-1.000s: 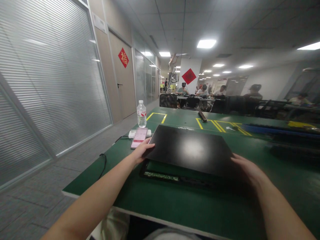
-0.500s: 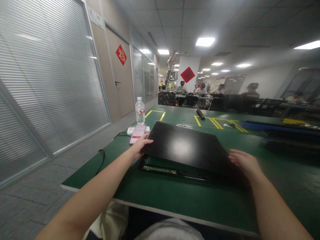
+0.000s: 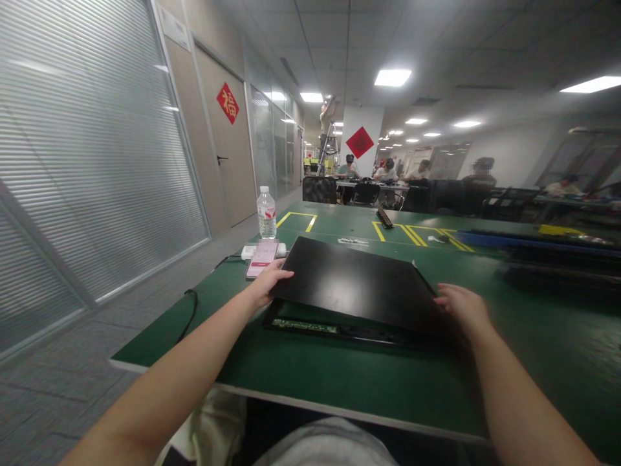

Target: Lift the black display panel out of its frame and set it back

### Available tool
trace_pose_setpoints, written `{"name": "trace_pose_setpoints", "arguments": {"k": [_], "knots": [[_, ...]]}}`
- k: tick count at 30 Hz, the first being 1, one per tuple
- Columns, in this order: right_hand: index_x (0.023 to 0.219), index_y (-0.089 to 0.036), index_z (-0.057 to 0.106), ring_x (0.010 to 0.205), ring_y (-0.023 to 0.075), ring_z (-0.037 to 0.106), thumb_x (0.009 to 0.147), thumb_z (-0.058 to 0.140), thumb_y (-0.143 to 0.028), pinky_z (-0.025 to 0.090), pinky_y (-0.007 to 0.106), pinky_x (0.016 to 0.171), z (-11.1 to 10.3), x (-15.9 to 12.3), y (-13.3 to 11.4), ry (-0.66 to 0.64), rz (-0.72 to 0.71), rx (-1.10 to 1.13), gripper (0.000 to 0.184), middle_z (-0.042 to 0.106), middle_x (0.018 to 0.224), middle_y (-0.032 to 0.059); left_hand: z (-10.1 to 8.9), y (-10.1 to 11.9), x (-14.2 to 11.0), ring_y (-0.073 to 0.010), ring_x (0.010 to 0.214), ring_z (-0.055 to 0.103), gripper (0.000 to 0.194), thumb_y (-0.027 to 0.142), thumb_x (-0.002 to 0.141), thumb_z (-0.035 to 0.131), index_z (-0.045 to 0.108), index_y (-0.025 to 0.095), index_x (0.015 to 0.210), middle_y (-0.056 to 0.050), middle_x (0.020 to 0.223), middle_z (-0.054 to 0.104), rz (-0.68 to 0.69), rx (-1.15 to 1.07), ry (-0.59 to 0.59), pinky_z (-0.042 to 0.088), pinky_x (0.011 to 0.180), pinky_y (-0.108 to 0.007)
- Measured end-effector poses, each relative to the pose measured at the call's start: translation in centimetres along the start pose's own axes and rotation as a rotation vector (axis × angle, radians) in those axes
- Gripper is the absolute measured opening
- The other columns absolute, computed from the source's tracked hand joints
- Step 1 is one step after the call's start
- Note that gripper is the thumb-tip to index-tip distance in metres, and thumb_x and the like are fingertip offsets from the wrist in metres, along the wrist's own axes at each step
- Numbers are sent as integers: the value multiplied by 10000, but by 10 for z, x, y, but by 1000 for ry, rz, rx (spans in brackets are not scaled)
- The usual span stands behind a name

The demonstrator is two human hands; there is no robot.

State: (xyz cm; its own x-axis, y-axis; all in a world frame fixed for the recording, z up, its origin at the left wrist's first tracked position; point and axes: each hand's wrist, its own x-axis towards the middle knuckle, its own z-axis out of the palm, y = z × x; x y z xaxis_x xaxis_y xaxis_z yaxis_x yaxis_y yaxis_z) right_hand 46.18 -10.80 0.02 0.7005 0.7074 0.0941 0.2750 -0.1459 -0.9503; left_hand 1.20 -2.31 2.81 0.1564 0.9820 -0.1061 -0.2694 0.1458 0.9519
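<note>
A thin black screen panel (image 3: 354, 278) is tilted above a black frame (image 3: 369, 334) on the green table. A strip of green circuit board (image 3: 305, 325) shows in the frame's near side. My left hand (image 3: 272, 283) pinches the panel's left edge, thumb on top. At the right edge my right hand (image 3: 463, 309) has its fingers curled around the side; the fingertips are partly hidden. Just beyond my left hand lies a phone (image 3: 262, 260) with a pink screen, beside a white object (image 3: 250, 252) that is partly blurred out.
A water bottle (image 3: 266, 213) stands behind the phone. A black cable (image 3: 189, 314) hangs over the left table edge (image 3: 160, 336). Farther back are yellow tape marks (image 3: 297, 214), a dark slotted strip (image 3: 385, 218) and long blue-and-black items (image 3: 514, 243). Several people sit beyond; one stands on a ladder (image 3: 328, 147).
The view has shifted slightly, so the scene sits a little farther left. My right hand has come in slightly at the panel's right edge, where a strip of frame now shows. My left hand keeps its hold.
</note>
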Motion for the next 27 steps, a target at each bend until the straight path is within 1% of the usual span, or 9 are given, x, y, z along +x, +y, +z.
{"name": "trace_pose_setpoints", "arguments": {"k": [2,5,10,16,21,25,27], "knots": [[918,-141,743,529,172,608,645,649,-251,426,263,485,1,1,0,7,41,0,309,710,631,88,2,-1,-1,-193,604,697,505,52,586,732,623,161,1067,-33,780,743,9,1,2,544,558,-278],[911,-149,741,625,196,653,631,648,-260,426,262,515,2,2,0,3,31,30,315,716,662,90,3,-2,-2,-191,581,689,467,47,584,719,636,145,1033,-39,752,741,5,10,-18,533,539,-272],[890,-146,742,557,176,600,624,647,-275,404,268,503,3,-3,-5,8,30,41,310,701,631,87,4,0,-3,-176,530,666,397,50,576,678,650,136,963,-35,692,725,-11,17,-58,512,510,-255],[909,-137,735,489,153,541,623,646,-269,394,271,485,3,-11,-11,-10,51,40,327,696,612,83,4,3,-2,-195,523,668,439,51,561,655,625,146,989,-23,669,714,-34,28,-17,518,500,-273],[917,-139,739,529,183,590,643,638,-305,408,288,504,2,-6,-5,-10,22,-26,336,720,655,102,3,3,-2,-201,551,682,426,61,569,662,633,147,985,-26,677,714,-30,44,-61,520,503,-270],[906,-145,736,578,200,622,646,638,-310,414,289,533,2,-2,-1,-19,34,-43,323,721,656,100,3,1,-2,-193,530,672,429,57,572,670,632,149,989,-26,687,718,-24,51,-43,515,492,-270],[901,-149,731,562,194,612,642,639,-306,410,288,524,2,-3,-2,-22,46,-30,315,716,644,92,3,1,-2,-196,539,678,444,51,579,677,630,150,1009,-28,703,724,-27,55,-35,519,498,-273]]}}
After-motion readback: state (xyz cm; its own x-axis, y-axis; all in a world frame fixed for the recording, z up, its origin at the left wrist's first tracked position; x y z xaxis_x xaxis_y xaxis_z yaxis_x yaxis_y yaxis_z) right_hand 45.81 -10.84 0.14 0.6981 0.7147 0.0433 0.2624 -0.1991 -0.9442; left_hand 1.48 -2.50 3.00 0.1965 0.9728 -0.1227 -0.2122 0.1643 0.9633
